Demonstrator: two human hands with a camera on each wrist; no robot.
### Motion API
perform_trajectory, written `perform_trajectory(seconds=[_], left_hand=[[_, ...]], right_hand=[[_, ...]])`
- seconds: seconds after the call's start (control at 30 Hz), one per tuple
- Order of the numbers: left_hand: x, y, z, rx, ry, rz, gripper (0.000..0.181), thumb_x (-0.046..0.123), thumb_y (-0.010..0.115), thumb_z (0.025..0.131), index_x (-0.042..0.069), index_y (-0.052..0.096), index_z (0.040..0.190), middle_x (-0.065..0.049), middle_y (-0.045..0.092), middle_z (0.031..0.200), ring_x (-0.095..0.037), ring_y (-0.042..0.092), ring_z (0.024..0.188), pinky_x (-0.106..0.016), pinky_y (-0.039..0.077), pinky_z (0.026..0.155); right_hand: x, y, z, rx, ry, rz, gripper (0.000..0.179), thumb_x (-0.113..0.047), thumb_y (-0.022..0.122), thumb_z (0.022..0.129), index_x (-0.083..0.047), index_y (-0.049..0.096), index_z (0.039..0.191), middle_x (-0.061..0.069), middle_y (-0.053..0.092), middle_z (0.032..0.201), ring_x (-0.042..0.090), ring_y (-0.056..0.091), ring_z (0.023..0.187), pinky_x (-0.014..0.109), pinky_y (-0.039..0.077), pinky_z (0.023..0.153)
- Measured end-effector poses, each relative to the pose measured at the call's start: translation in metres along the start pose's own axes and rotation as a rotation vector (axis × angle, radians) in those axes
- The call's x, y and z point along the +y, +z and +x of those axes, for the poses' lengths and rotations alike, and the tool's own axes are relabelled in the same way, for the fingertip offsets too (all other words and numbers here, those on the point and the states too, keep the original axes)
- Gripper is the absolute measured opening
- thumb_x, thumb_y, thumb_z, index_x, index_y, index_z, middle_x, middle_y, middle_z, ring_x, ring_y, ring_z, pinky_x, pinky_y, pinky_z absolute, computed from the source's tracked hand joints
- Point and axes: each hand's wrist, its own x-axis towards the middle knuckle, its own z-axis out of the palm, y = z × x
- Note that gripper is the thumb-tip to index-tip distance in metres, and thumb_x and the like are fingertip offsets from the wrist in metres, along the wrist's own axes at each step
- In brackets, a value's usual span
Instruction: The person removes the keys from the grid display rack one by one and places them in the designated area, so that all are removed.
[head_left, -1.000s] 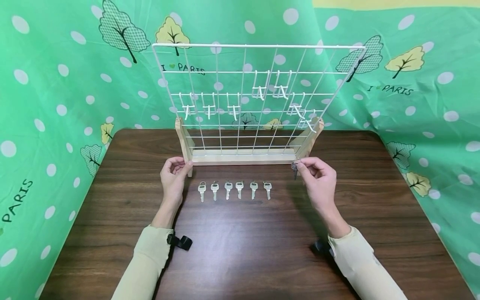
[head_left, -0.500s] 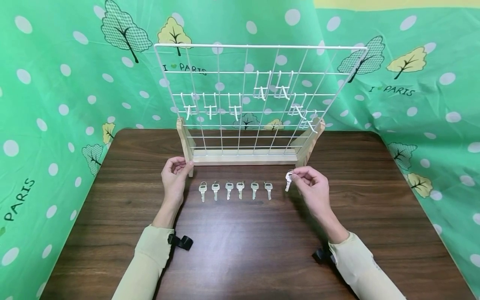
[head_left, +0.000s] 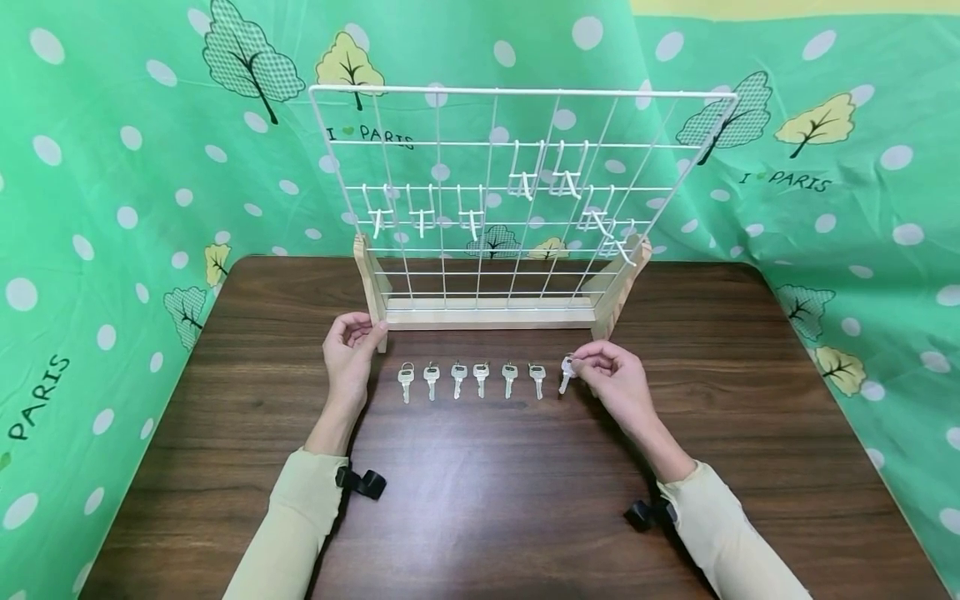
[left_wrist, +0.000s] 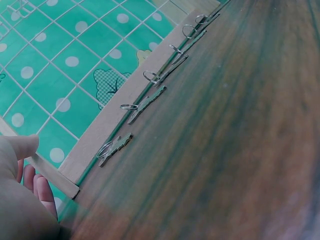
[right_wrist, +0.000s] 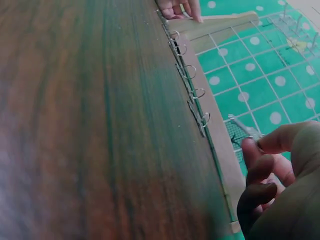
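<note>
My right hand (head_left: pixel 617 385) pinches a small silver key (head_left: pixel 566 377) between thumb and index finger, just above the table at the right end of a row. The right wrist view shows that key (right_wrist: pixel 242 124) sticking out from the fingertips. Several similar keys (head_left: pixel 458 382), each on a ring, lie side by side in front of the rack; the left wrist view shows these keys (left_wrist: pixel 146 102) edge-on. My left hand (head_left: pixel 348 352) grips the left foot of the wooden stand (head_left: pixel 487 319), thumb on the near side. A white wire grid (head_left: pixel 525 91) rises from this stand.
White double-pronged hooks (head_left: pixel 471 215) hang on the grid at differing heights, some left, some centre and right. The dark wooden table (head_left: pixel 480 517) extends toward me. A green dotted cloth (head_left: pixel 112 275) with tree prints surrounds the table's back and sides.
My right hand has come from the stand's right foot leftward and toward me, bringing the key down near the end of the row. My left hand stays on the stand.
</note>
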Motion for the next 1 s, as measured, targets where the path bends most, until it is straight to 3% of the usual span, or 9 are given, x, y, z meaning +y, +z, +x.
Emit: perform_trajectory(seconds=[0.17, 0.47, 0.77, 1.0], left_hand=[[0.0, 0.0, 0.0, -0.005, 0.002, -0.004, 0.026, -0.015, 0.079, 0.09, 0.004, 0.067, 0.102, 0.001, 0.067, 0.096, -0.01, 0.064, 0.09, -0.016, 0.054, 0.082], [0.0, 0.0, 0.0, -0.004, 0.012, -0.015, 0.026, -0.016, 0.079, 0.089, 0.004, 0.067, 0.101, 0.001, 0.067, 0.095, -0.009, 0.064, 0.088, -0.016, 0.054, 0.08], [0.002, 0.001, 0.0, -0.006, 0.016, -0.012, 0.025, -0.016, 0.078, 0.09, 0.004, 0.067, 0.101, 0.002, 0.068, 0.095, -0.009, 0.064, 0.088, -0.016, 0.054, 0.081], [0.002, 0.001, -0.001, -0.002, 0.013, -0.004, 0.025, -0.015, 0.079, 0.09, 0.004, 0.067, 0.101, 0.002, 0.067, 0.095, -0.009, 0.064, 0.089, -0.016, 0.054, 0.082]], right_hand=[[0.007, -0.002, 0.003, -0.041, 0.018, -0.163, 0.006, 0.008, 0.072, 0.097, 0.003, 0.074, 0.1, 0.004, 0.072, 0.076, 0.001, 0.049, 0.054, 0.016, 0.039, 0.05], [0.014, -0.003, 0.008, -0.013, -0.072, -0.443, 0.004, -0.007, 0.085, 0.095, -0.006, 0.081, 0.093, 0.0, 0.07, 0.076, 0.003, 0.053, 0.063, 0.019, 0.041, 0.057], [0.017, -0.004, 0.015, -0.029, -0.146, -0.569, 0.005, -0.007, 0.086, 0.095, -0.009, 0.083, 0.091, -0.003, 0.063, 0.067, 0.006, 0.052, 0.06, 0.023, 0.04, 0.057], [0.017, -0.002, 0.015, -0.036, -0.164, -0.616, 0.007, -0.007, 0.087, 0.094, -0.011, 0.083, 0.09, -0.003, 0.067, 0.071, 0.004, 0.053, 0.062, 0.021, 0.041, 0.058]])
